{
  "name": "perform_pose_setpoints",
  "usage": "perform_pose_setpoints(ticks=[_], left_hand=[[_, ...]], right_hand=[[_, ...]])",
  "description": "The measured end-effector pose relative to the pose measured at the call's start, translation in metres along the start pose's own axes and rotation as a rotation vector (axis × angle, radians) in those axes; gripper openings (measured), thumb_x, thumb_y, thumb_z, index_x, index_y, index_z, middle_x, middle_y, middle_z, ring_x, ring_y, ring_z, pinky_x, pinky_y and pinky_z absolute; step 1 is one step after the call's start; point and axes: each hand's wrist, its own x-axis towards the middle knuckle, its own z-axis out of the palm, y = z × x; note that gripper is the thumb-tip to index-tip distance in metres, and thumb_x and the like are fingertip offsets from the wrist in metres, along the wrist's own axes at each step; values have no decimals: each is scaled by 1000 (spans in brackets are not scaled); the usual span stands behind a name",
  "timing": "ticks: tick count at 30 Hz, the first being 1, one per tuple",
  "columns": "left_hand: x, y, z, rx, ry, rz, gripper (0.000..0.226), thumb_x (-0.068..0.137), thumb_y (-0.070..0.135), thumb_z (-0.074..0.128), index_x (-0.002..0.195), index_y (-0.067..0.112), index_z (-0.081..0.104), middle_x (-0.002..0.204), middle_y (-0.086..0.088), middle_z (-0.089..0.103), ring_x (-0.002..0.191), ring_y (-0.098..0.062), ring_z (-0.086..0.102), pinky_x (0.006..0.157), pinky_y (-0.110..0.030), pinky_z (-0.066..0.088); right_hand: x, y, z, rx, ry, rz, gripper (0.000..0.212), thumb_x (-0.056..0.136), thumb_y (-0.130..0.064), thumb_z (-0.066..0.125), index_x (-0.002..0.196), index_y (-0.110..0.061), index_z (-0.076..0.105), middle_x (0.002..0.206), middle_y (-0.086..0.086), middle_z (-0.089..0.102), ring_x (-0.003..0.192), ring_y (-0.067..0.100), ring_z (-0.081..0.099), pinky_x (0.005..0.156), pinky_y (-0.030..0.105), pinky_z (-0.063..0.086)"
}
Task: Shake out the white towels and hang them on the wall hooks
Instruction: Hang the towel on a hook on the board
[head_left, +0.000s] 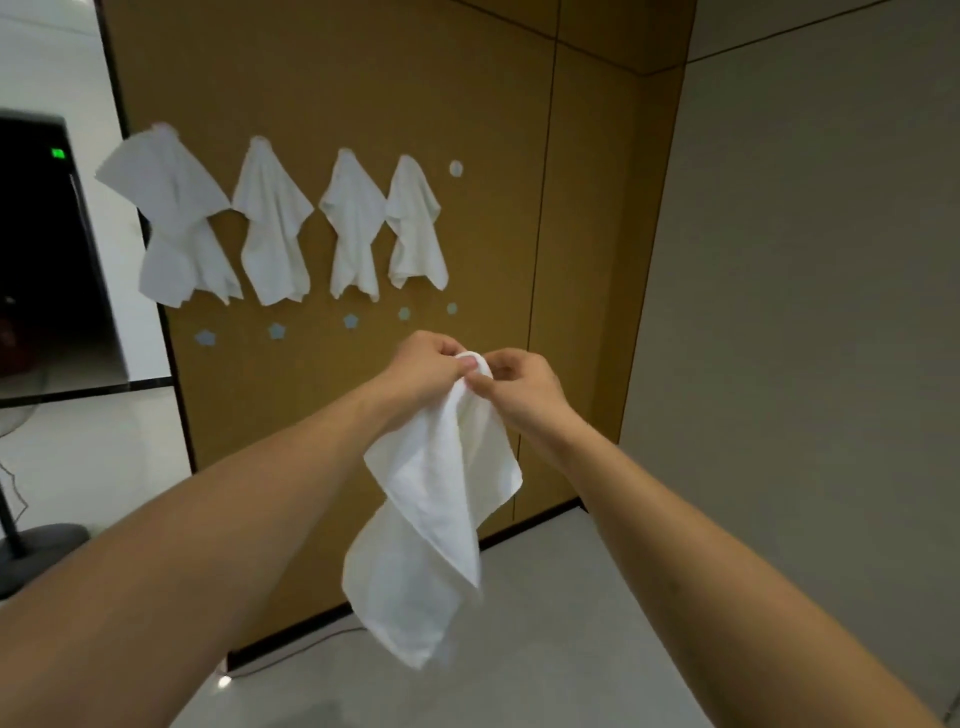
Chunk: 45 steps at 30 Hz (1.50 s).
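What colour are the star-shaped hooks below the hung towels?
Pale blue star hooks, clearest in the head view.

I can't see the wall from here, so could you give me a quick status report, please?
Left hand and right hand both pinch one white towel at its top. Four towels hung; top-row hook bare. Nothing in the way.

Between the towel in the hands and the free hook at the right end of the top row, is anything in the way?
Head view: between the held towel and the free hook lies bare brown wall panel, apart from two small lower-row hooks.
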Motion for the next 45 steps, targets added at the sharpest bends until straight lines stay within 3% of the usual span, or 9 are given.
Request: perform_pose_setpoints(ticks=[3, 6, 10, 15, 22, 25, 32, 39, 45], left_hand=[[72, -30, -12, -7, 22, 15, 14, 91, 25, 64, 83, 20, 74, 87, 0, 72, 88, -16, 65, 66, -27, 46], [146, -50, -23, 7, 10, -5, 17, 92, 26, 63, 94, 13, 74, 97, -9, 71, 95, -25, 65, 75, -31, 48], [242, -61, -33, -1, 32, 14, 25, 90, 25, 66, 107, 7, 72, 109, -14, 69, 104, -28, 64, 76, -32, 45], [343, -73, -24, -5, 9, 57, 19, 90, 27, 66, 94, 10, 71, 103, -6, 69, 95, -22, 61, 72, -29, 43], [472, -81, -6, 107, 40, 140, 25, 89, 28, 66, 90, 3, 72, 95, -17, 69, 94, -28, 65, 79, -38, 50], [536, -77, -1, 167, 57, 194, 27, 88, 32, 67, 87, 5, 72, 94, -18, 69, 89, -29, 66, 77, -40, 51], [687, -46, 4, 263, 192, 290, 29, 88, 31, 67, 81, 3, 69, 78, -10, 65, 77, -26, 63, 71, -38, 51], [804, -45, -14, 381, 242, 304, 29, 82, 48, 72, 71, 21, 73, 73, 7, 70, 72, -7, 66, 62, -25, 49], [901, -54, -28, 459, 402, 457, 31, 84, 41, 72, 69, 14, 70, 70, 0, 63, 65, -10, 58, 60, -27, 41]], right_hand=[[77, 16, 20, -61, 70, -7, 13, 89, -33, 64, 95, -25, 73, 90, -10, 69, 85, 9, 65, 71, 29, 58], [152, 21, 35, -128, 92, 28, 19, 91, -27, 59, 78, -21, 72, 83, -5, 69, 79, 13, 64, 66, 30, 56], [242, 31, 45, -108, 109, 72, 22, 92, -32, 56, 80, -19, 70, 83, -1, 67, 78, 17, 64, 60, 28, 50], [343, 58, 44, -123, 150, 50, 33, 95, -27, 50, 71, -7, 61, 67, 5, 57, 61, 19, 53, 56, 28, 41], [477, 95, 14, -156, 102, -119, 43, 93, -29, 53, 52, -15, 48, 48, -6, 43, 44, 11, 41, 46, 22, 31], [541, 106, -7, -113, 37, -188, 48, 96, -39, 58, 56, -13, 59, 50, -7, 53, 45, 6, 50, 47, 21, 37], [707, 105, -57, -108, -46, -384, 37, 93, -32, 63, 85, 4, 69, 75, 7, 59, 68, 17, 55, 64, 31, 44], [849, 115, -68, -270, 52, -597, 24, 90, -34, 66, 72, -19, 72, 67, -5, 65, 55, -2, 54, 48, 10, 37], [964, 120, -48, -385, 200, -733, 29, 92, -37, 62, 76, -14, 71, 74, 0, 68, 70, 15, 62, 65, 32, 46]])
